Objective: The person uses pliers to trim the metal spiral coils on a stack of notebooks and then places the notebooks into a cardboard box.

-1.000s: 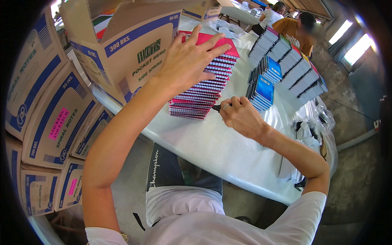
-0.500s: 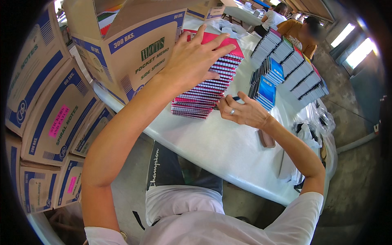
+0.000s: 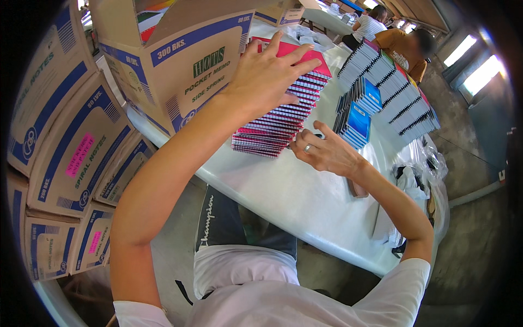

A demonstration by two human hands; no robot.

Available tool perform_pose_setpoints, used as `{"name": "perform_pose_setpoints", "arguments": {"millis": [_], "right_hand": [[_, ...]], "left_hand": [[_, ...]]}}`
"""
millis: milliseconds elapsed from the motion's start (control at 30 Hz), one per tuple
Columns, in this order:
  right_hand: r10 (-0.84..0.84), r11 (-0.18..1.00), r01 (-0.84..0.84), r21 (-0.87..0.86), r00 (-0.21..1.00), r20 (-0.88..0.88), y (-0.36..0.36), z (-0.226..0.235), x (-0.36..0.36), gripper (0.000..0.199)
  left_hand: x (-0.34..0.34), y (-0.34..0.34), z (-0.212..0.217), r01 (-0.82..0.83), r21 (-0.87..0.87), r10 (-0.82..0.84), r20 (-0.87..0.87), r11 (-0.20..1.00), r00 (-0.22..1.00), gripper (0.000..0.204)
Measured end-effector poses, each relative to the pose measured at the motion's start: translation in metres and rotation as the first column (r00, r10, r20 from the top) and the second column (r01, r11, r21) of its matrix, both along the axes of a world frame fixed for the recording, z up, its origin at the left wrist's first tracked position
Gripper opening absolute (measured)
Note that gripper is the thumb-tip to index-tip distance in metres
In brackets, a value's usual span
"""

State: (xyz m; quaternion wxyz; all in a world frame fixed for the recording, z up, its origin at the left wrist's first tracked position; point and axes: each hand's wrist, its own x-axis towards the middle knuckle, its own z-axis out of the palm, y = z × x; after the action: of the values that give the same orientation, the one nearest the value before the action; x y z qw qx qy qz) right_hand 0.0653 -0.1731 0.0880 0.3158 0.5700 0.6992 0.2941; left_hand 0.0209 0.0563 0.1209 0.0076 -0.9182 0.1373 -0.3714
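Observation:
A tall, leaning stack of small spiral notebooks with red-pink covers (image 3: 321, 64) stands on the table, its wire-bound edges toward me. My left hand (image 3: 267, 73) lies over the top and near side of the stack, fingers spread and thumb against the spirals. My right hand (image 3: 321, 147), with a ring on one finger, is at the stack's lower right edge. Its fingers are pinched round a slim dark pen-like tool (image 3: 320, 136), whose dark end shows above the fingers. The tool's tip is by the lower spirals; its exact kind is hidden.
Blue notebooks (image 3: 355, 121) and taller stacks of spiral notebooks (image 3: 406, 106) stand to the right. An open carton (image 3: 190, 71) is at the back left, more cartons (image 3: 81, 147) at far left. A brown object (image 3: 358, 188) and plastic bags (image 3: 411, 180) lie nearer right. People sit beyond.
My right hand has shifted slightly, and the dark tool's end has tilted between its fingers. My left hand keeps its place on the stack. The whole view has moved a little.

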Motion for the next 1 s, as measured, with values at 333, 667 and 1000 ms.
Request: {"name": "perform_pose_setpoints", "arguments": {"millis": [333, 667, 1000], "right_hand": [[0.108, 0.992, -0.104, -0.076, 0.993, 0.042, 0.005, 0.001, 0.010, 0.030], [0.100, 0.994, -0.100, -0.052, 0.995, 0.002, 0.003, 0.002, 0.009, 0.029], [-0.119, 0.991, 0.120, 0.052, 0.993, -0.028, 0.001, -0.018, -0.006, 0.024]], "left_hand": [[0.001, 0.002, 0.001, 0.004, 0.010, -0.003, -0.002, 1.000, 1.000, 0.077], [-0.001, 0.001, 0.001, 0.015, 0.018, -0.015, -0.003, 1.000, 1.000, 0.079], [-0.024, -0.005, 0.008, 0.004, 0.031, -0.012, 0.256, 1.000, 0.967, 0.090]]}}
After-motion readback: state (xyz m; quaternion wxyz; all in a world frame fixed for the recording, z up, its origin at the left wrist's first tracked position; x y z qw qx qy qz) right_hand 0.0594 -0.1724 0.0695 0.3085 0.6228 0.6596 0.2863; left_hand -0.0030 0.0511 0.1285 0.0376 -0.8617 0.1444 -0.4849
